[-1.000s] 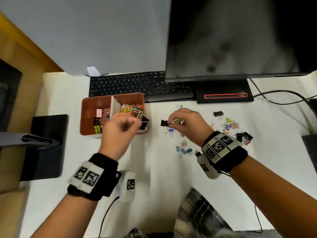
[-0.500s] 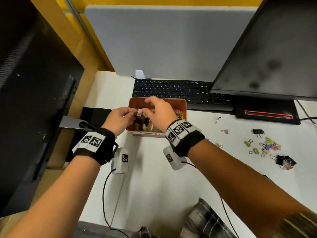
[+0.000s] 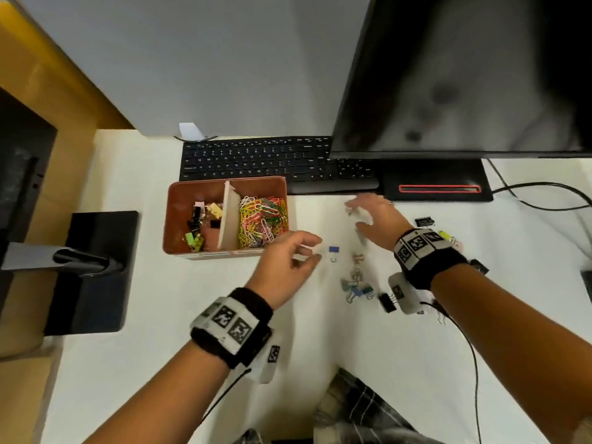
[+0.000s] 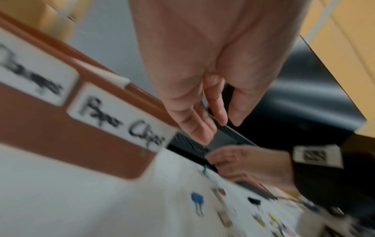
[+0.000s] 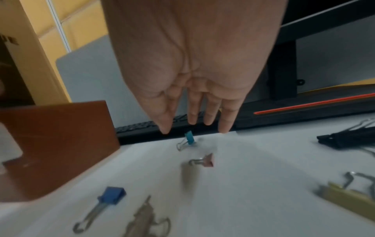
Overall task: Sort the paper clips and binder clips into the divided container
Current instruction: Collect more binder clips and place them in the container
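**Reaching for loose clips with both hands empty**

Scattering is the main risk here. The binder clips (image 3: 355,285) not yet sorted lie on the white counter (image 3: 192,315) to the right of the brown container (image 3: 224,184), a blue one (image 3: 333,250) closest to it and a teal one (image 5: 189,139) further back. In the container, binder clips fill the left compartment and coloured paper clips (image 3: 261,224) the right, with a white divider (image 3: 228,216) between.

The left hand (image 3: 288,261) hovers just beside the blue clip, fingers (image 4: 199,126) loosely spread and holding nothing. The right hand (image 3: 376,222) reaches over the teal clip with straight, released fingers (image 5: 209,115), also empty.

The clips are small and their wire handles stick out, so a hasty pinch could likely flick one away or drag a neighbour along. Both wrist views are blurred, which suggests fast movement. A clip dropped near the divider might land among the paper clips.
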`<state>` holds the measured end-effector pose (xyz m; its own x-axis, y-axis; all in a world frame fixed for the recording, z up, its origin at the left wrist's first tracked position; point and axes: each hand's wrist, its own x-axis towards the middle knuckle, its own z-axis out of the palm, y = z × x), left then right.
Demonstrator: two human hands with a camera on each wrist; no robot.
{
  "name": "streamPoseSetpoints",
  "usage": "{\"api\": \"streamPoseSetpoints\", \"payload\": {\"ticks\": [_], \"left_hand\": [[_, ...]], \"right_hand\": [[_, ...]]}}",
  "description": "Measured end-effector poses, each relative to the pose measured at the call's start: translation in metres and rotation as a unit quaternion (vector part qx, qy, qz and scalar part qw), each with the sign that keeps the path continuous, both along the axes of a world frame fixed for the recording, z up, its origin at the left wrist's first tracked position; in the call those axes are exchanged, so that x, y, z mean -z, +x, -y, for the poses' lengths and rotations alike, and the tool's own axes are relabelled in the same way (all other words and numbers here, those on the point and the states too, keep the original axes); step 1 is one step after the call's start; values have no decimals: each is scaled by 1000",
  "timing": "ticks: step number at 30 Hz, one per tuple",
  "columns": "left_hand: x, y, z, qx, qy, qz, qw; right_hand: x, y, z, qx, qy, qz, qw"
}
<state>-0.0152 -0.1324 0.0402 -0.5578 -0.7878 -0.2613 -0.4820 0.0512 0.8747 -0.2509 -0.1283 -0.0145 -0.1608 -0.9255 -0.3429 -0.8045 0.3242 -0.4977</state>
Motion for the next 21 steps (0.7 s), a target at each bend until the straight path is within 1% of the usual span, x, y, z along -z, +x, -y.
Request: {"api": "streamPoseSetpoints", "payload": {"ticks": [2,3,5,6,10,12,15,18,21], "left_hand": [[20,-24,-8,49,-19,44,998],[32,-34,-11,60,-28,68,995],[48,-44,-11,57,-42,111,991],[59,-64,-14,60,-43,123,990],[78,-61,-8,80,-88,169,978],[87,-62,-9,83,-110,170,976],[92,-64,-13,61,-115,172,976],[92,-63,-12,61,-117,191,973],[87,-59,-11,67,-81,139,985]], "right_hand": [[6,-1,6,-63,51,-8,997],[9,-1,6,-91,80,-15,993],[13,3,6,-135,121,-29,983],[16,-13,-2,-136,134,-35,981],[20,-12,-26,-113,72,-47,990],[23,-17,-40,-94,46,-58,993],[24,-19,-52,-51,38,-47,997],[26,-18,-55,-76,30,-69,994],[24,-19,-54,-54,24,-41,997]]}}
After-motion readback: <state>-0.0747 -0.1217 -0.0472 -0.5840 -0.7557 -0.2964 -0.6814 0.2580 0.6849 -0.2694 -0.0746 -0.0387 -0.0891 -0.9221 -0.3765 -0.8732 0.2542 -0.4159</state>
